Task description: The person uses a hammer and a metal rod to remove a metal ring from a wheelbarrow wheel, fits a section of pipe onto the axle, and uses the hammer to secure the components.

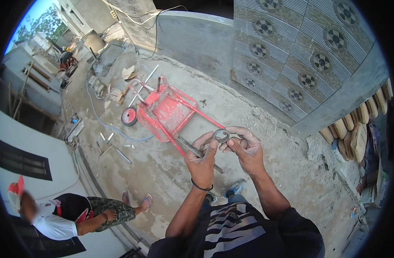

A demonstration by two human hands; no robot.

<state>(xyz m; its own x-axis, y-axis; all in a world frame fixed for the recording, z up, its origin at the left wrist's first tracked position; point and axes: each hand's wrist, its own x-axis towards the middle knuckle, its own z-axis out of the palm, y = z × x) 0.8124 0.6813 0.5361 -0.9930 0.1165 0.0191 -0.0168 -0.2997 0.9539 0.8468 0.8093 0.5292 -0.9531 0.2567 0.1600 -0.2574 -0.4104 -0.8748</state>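
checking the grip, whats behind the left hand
A dark bar shows on both sides of the left hand, with concrete ground beyond. The hand covers the bar's middle, so whether it is gripped there or lies behind is hidden.

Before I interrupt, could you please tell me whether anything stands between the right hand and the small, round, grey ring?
Nothing visible does: the right hand touches the small, round, grey ring, as does the left hand. The red metal wheelbarrow lies beyond both hands.
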